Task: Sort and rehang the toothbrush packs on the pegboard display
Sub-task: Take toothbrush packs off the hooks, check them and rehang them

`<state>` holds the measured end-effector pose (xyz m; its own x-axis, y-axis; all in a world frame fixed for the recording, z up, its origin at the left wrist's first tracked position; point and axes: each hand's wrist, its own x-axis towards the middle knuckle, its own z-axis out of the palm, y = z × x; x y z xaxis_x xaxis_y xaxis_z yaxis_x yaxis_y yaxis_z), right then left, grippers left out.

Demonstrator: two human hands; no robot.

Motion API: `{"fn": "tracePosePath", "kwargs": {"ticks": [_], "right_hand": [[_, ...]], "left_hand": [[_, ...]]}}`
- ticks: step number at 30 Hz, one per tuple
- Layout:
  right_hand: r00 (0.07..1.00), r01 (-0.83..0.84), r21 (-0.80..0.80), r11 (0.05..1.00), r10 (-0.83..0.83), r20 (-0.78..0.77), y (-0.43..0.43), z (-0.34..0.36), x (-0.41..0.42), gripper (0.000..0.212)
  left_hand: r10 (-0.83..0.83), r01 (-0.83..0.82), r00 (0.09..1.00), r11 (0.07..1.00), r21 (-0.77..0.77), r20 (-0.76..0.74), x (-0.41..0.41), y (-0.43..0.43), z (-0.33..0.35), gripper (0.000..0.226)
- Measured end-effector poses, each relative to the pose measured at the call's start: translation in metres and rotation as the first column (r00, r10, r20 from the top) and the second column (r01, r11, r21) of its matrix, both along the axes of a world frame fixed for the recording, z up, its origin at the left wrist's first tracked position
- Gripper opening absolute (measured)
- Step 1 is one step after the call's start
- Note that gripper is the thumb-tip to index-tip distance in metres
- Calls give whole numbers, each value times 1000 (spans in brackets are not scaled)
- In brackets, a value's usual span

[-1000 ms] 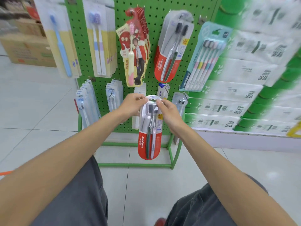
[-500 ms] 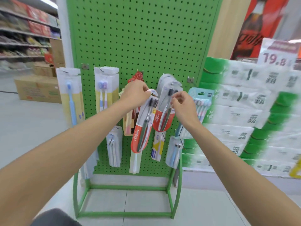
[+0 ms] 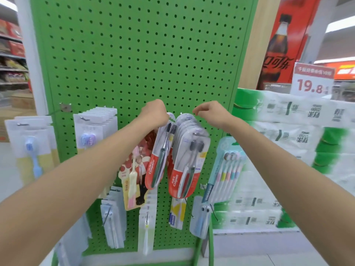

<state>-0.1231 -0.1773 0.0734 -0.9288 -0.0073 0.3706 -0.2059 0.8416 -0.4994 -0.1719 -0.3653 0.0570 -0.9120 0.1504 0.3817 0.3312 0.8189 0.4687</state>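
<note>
As my left hand (image 3: 154,113) pinches the toothbrush pack (image 3: 158,158), my right hand (image 3: 210,112) curls above the stack (image 3: 187,156). I can't tell its grip.

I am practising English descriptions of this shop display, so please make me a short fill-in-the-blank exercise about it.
The pegboard is painted ___.
The left hand holds a Colgate pack by its ___ end.
The price sign shows the number ___.
Missing words: green; top; 19.8
</note>
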Motion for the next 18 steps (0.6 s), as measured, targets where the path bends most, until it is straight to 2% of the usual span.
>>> {"fn": "tracePosePath", "kwargs": {"ticks": [6,12,18], "right_hand": [[974,-147,60,987,134,183,-1,1,-20,28],[939,-174,-145,974,209,273,7,-5,-31,26],[922,-190,-180,965,239,305,6,-7,-32,27]], "left_hand": [[-12,12,992,1000,3,122,-17,-1,9,16],[-139,120,948,989,84,285,-5,-6,14,22],[-215,177,921,974,145,323,-6,-19,16,22]]}}
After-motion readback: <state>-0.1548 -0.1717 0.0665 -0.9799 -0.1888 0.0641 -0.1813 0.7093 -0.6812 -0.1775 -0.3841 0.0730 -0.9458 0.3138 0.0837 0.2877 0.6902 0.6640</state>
